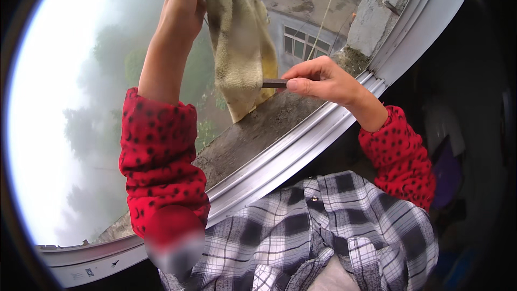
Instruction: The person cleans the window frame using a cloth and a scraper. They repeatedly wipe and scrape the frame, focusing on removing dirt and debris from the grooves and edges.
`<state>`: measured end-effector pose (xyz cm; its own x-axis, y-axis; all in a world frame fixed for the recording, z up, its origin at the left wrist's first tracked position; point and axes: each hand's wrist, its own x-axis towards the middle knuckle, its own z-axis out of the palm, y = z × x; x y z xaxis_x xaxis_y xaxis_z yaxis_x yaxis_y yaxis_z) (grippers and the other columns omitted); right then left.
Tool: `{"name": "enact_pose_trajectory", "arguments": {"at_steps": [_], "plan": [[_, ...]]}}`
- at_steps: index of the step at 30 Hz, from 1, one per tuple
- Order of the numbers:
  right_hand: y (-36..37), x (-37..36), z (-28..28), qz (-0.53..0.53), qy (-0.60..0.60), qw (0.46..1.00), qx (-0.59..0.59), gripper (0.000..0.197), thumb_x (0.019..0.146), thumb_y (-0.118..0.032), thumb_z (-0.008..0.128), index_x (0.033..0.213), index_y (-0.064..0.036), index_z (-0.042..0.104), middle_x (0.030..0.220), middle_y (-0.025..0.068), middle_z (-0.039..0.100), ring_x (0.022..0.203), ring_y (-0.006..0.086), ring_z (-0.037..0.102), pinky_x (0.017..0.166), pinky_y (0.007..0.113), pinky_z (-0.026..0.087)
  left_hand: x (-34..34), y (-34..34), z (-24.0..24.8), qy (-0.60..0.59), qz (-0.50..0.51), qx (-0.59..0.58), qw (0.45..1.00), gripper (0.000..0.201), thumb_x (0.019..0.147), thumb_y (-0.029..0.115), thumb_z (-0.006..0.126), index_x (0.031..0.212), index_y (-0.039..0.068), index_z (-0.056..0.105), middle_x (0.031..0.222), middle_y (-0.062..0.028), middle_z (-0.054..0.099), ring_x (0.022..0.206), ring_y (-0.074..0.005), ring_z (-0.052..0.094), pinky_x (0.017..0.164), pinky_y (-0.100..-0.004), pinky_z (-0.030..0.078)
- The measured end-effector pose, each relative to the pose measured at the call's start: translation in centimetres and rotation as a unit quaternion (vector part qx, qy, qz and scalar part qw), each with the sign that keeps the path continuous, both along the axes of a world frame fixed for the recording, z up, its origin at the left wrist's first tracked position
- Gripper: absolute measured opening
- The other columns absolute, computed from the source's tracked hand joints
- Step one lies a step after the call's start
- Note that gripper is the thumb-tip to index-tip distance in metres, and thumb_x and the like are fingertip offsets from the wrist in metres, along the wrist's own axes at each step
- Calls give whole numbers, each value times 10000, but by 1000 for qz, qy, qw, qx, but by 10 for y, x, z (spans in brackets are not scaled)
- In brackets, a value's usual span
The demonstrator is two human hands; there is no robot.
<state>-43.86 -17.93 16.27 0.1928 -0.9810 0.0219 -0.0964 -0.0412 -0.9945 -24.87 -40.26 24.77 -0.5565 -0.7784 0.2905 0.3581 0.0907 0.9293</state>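
Observation:
A worn yellowish-beige towel point(237, 48) with dark stains hangs from my raised left hand point(186, 0) at the top of the view. The left fingers are closed at its upper edge, partly cut off by the frame. My right hand point(323, 78) pinches a thin, flat dark brown stick point(273, 83) between thumb and fingers. The stick's left end meets the lower part of the towel, and cloth hides how far it reaches. Both hands are out past the window frame, above the outer ledge.
A white metal window track point(285, 151) runs diagonally below my hands, with a rough concrete ledge point(237, 145) outside it. Beyond lies a drop toward foggy trees and a lower building with a barred window point(304, 43). A rough concrete pillar point(382, 11) stands at upper right.

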Motion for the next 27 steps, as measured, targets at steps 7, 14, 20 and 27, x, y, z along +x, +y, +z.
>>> {"name": "enact_pose_trajectory", "arguments": {"at_steps": [7,14,20,27], "plan": [[11,2,32,-44,-89,992,-72,284,1013,-221,648,1096,35,741,623,-45,508,521,21,389,482,191,288,5,-8,-34,-175,-1,-118,977,430,1030,357,541,1329,69,655,1250,-58,669,1115,-154,642,931,-350,535],[17,-8,62,-109,-255,956,-98,315,1033,-159,579,1301,-3,632,735,-26,504,592,26,414,492,178,301,3,23,-107,-121,-264,67,955,510,1063,386,511,1407,16,580,1338,-78,642,1183,-139,596,1048,-322,473],[4,-12,50,-218,-397,891,-21,263,1011,-75,554,1273,-98,528,857,8,539,648,78,458,534,221,360,15,80,-117,-92,-263,83,957,775,1009,511,590,1555,7,370,1470,-125,539,1335,-224,525,1124,-374,424],[-35,19,-5,-267,-510,815,-71,317,1020,-97,519,1335,-79,550,987,56,668,837,126,600,770,282,498,-7,141,-80,-257,-69,-259,929,1030,705,374,928,1442,-47,344,1281,-245,623,1155,-358,660,971,-410,534]]}}
